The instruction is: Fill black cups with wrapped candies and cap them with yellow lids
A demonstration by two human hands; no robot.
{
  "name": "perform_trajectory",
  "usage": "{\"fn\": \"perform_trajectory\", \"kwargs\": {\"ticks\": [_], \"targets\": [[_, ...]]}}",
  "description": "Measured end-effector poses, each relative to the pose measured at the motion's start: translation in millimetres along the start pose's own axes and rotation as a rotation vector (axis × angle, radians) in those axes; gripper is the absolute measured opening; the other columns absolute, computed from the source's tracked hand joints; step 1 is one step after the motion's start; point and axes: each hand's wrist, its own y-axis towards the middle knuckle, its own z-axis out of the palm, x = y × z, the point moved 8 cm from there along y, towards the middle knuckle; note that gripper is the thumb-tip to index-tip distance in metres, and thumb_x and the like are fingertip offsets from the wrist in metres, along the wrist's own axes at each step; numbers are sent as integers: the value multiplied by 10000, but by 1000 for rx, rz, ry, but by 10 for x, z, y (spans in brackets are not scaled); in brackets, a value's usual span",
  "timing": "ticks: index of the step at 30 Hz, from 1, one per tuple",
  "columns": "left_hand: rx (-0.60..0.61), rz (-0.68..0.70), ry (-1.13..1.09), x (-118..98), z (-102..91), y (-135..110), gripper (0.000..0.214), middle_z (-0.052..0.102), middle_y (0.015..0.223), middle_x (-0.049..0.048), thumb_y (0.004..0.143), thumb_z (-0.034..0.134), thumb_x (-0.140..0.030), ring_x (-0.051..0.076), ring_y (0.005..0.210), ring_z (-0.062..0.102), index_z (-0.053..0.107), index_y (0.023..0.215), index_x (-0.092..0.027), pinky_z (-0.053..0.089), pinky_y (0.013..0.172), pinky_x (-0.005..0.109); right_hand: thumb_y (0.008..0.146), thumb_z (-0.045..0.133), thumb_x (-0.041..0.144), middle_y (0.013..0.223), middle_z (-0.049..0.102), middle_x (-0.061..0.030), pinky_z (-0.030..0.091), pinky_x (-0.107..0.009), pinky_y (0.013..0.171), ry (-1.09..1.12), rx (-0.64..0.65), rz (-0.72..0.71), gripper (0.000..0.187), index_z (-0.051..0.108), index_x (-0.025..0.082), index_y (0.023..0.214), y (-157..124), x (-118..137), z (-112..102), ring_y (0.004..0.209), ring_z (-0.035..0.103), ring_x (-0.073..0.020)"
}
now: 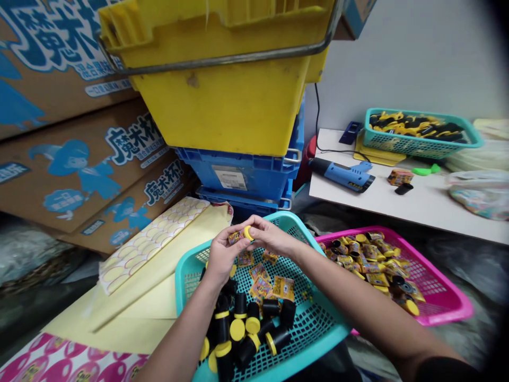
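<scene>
Fingertips of our left hand [225, 256] and right hand [270, 237] pinch a small yellow-capped tube [239, 235]; below the grip, black tubes [277, 339] lie in a teal basket [318, 350].

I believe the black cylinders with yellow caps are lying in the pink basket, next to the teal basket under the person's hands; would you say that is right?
Not quite: the head view shows the black cylinders with yellow caps lying in the teal basket, not the pink basket. The teal basket is under the person's left hand and right hand.
</scene>
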Motion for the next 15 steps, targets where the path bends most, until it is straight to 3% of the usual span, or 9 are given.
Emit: {"fn": "perform_trajectory", "kwargs": {"ticks": [4, 6, 10, 15], "targets": [[59, -71, -56, 10, 126, -26, 333, 718, 738, -7, 601, 830, -317, 93, 578, 643, 711, 889, -199, 546, 559, 191, 752, 703, 483, 779, 610, 6, 523, -210, 593, 64, 48, -15, 388, 563, 169, 930, -29, 55, 6, 647, 611, -90], [84, -98, -95, 1, 158, -28, 320, 721, 779, 10, 628, 810, -351, 98, 595, 650, 709, 886, -189, 548, 543, 188, 779, 676, 483, 785, 606, 0, 526, -209, 604, 89, 64, -9, 378, 573, 166, 959, -42, 79, 7, 668, 610, -93], [76, -140, -116, -6, 107, -16, 355, 731, 872, 16, 577, 843, -226, 122, 730, 680, 706, 904, -198, 574, 630, 206, 750, 730, 398, 908, 619, -24, 538, -224, 682, 40, 68, 3, 399, 578, 170, 1039, -45, 84, 1, 769, 625, -103], [39, -175, -84, 48, 31, -5, 386, 725, 771, 5, 491, 873, -190, 121, 665, 667, 706, 839, -181, 565, 615, 220, 718, 756, 385, 862, 615, -5, 536, -234, 696, -10, 75, 17, 385, 583, 169, 985, -10, 44, 11, 758, 627, -100]]}}
